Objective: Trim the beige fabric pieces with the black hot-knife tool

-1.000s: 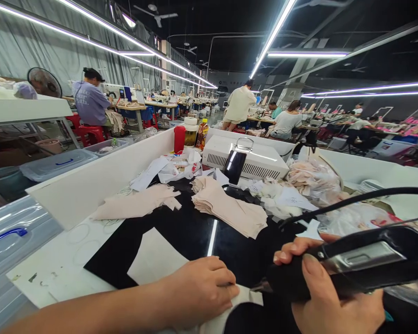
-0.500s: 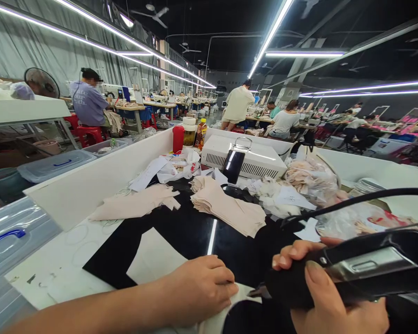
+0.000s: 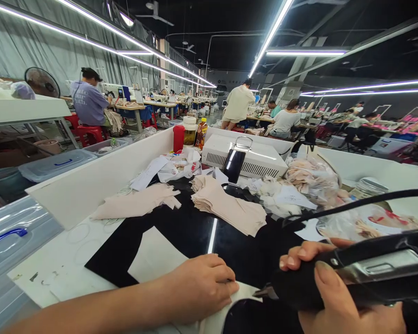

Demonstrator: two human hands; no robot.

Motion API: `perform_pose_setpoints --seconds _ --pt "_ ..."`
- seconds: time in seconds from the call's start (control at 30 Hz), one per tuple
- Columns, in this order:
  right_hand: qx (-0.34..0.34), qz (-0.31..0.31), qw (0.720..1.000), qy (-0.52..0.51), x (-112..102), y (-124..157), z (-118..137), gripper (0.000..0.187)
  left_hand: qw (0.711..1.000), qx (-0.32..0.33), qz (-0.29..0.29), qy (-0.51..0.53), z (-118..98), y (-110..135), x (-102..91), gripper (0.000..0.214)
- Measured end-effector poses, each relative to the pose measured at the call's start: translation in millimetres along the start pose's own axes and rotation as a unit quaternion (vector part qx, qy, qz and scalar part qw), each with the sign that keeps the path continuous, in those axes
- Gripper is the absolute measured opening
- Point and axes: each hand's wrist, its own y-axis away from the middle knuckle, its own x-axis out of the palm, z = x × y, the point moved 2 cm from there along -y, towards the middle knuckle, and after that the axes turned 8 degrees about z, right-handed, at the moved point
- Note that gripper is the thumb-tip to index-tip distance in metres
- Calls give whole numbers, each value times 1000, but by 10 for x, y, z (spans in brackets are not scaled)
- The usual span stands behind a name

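My right hand (image 3: 334, 297) is wrapped round the black handle of a corded hand tool (image 3: 369, 273), whose metal tip points left at a pale fabric piece (image 3: 244, 293) at the near edge. My left hand (image 3: 198, 287) lies on that piece with its fingers curled, pressing it down on the glossy black mat (image 3: 195, 232). The tool's black cord (image 3: 351, 202) runs off to the right. A stack of beige fabric pieces (image 3: 230, 206) lies on the mat just beyond my hands. Another beige piece (image 3: 135, 204) rests to the left.
A white machine box (image 3: 254, 160) with a dark bottle (image 3: 234, 166) stands at the back, beside a red cup (image 3: 179, 138), a jar and a drink bottle. Bagged fabric (image 3: 313, 178) piles at the right. Low white walls (image 3: 90, 181) ring the table. Other people sit sewing behind.
My right hand and the tool have shifted slightly to the right and down. My left hand stays pressed on the pale piece.
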Motion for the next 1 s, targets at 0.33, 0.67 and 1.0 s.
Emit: perform_pose_setpoints --seconds 0.33,0.67,1.0 --pt "-6 -2 1000 2 -34 15 -16 48 1000 -7 9 9 -6 -8 -76 13" --pt "-23 -31 999 36 21 24 -28 53 999 -29 -9 -39 -76 62 -131 17" --pt "-45 -70 993 79 -89 153 -44 52 977 -167 90 92 -216 264 -96 43"
